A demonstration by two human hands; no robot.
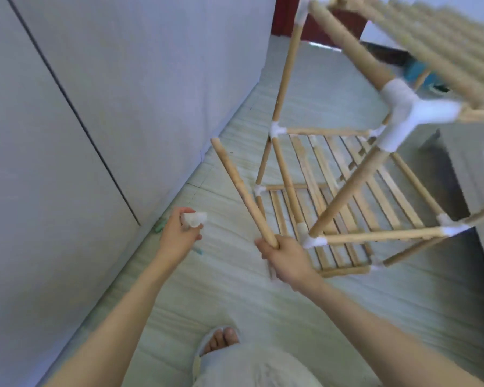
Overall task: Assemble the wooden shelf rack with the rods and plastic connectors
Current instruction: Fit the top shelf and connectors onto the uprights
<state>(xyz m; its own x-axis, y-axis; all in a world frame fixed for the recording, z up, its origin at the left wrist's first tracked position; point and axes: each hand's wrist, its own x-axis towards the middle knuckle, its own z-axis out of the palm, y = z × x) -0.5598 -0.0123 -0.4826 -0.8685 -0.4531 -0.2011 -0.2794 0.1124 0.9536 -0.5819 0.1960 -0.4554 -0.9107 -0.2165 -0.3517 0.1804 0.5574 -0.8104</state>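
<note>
The wooden shelf rack [344,191] stands on the floor at centre right, with slatted shelves and round uprights joined by white plastic connectors. One large connector [403,113] sits on its near top corner. My right hand [282,255] grips the lower end of a loose wooden rod [242,188] that slants up and to the left, just left of the rack. My left hand [179,233] holds a loose white plastic connector [194,219] between its fingers, apart from the rod.
A grey wall [95,107] with a dark vertical seam runs along the left. Small green bits [160,227] lie on the pale floor by the wall. My foot in a slipper [218,342] is below. A grey block [470,174] stands right of the rack.
</note>
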